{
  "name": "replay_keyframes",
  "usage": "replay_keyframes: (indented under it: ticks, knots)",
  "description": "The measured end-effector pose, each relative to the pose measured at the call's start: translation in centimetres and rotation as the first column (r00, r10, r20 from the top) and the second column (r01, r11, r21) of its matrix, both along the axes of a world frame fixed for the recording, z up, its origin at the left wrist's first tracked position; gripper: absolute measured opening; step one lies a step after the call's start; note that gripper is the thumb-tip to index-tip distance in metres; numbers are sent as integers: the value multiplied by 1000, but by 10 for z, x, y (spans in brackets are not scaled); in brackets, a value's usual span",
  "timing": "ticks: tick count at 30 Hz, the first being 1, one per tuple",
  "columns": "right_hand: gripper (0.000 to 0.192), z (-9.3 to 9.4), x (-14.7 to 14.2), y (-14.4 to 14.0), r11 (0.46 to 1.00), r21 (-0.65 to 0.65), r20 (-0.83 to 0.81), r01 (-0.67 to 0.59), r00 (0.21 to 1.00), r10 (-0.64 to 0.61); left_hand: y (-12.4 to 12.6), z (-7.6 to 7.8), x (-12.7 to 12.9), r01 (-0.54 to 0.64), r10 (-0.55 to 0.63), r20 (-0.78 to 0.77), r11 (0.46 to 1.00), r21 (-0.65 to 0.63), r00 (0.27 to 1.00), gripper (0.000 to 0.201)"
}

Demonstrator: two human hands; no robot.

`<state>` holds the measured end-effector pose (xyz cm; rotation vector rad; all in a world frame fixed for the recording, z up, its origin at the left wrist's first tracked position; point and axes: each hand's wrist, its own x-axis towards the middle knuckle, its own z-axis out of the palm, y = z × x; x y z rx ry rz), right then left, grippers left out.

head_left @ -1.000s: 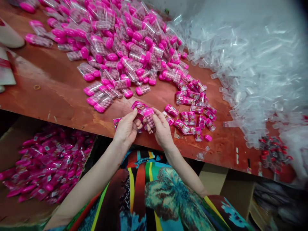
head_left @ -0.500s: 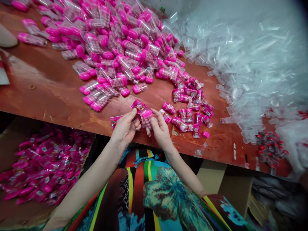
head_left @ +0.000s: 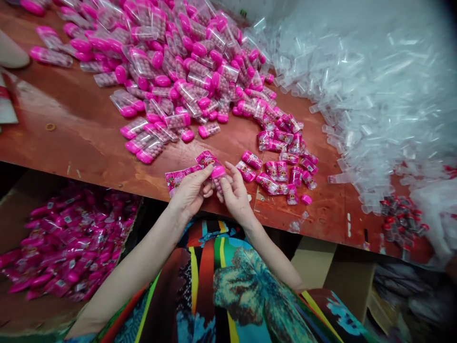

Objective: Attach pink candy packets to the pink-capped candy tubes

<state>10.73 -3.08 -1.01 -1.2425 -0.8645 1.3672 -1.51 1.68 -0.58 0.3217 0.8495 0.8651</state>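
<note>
the left hand and the right hand meet close together over the near edge of the reddish-brown surface, both pinched on one small pink-capped candy tube held between them just above the edge. the left thumb and fingers also grip a strip of pink printed labels that runs from the tube out to the left, past the back of that hand. just to the right of the hands lies a loose cluster of labelled tubes, flat on the surface, with a single pink cap at its near side. farther back a big heap of unlabelled tubes with pink caps covers the middle of the surface, and a mound of clear empty tubes fills the right side. below the edge on the left, a cardboard box holds many pink wrapped tubes. the person's bright patterned clothing shows at the bottom.
</note>
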Motion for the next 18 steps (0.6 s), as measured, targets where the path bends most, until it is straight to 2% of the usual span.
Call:
replay_keyframes:
  ticks: [4, 6, 7, 9, 11, 12, 13, 15, 17, 18]
  knots:
    - [56, 0, 4, 0, 993, -61, -147, -101, 985, 91, 0, 5, -6, 125, -125, -14, 992, 18, 992, 36]
    - [53, -1, 5, -1, 987, -78, -157, -142, 979, 128, 0, 7, -7, 160, -155, -66, 985, 63, 986, 38]
    - [50, -2, 4, -2, 990, -62, -101, -128, 987, 122, -1, 7, -8, 158, -148, -106, 984, 89, 983, 40]
    - [45, -4, 3, -3, 997, 23, 121, -70, 990, 66, -2, 7, -6, 132, -105, -191, 982, 133, 976, 43]
    - [42, -5, 1, -3, 993, 110, 329, -45, 944, 6, -4, 5, -4, 93, -49, -260, 983, 159, 964, 46]
    - [41, -6, 1, -3, 992, 119, 360, -44, 933, -2, -5, 4, -2, 75, -27, -277, 984, 162, 960, 47]
    - [41, -6, 0, -3, 994, 96, 325, -46, 946, 12, -6, 3, -1, 66, -19, -280, 985, 160, 960, 47]
    - [43, -6, 1, -2, 997, -11, 104, -72, 992, 73, -7, 2, 1, 70, -27, -263, 985, 155, 964, 46]
    - [46, -6, 3, -1, 985, -104, -132, -138, 983, 124, -8, 1, 1, 102, -59, -243, 980, 168, 968, 45]
    - [46, -6, 4, 0, 980, -122, -183, -160, 974, 136, -9, 1, 1, 123, -80, -236, 977, 174, 968, 45]
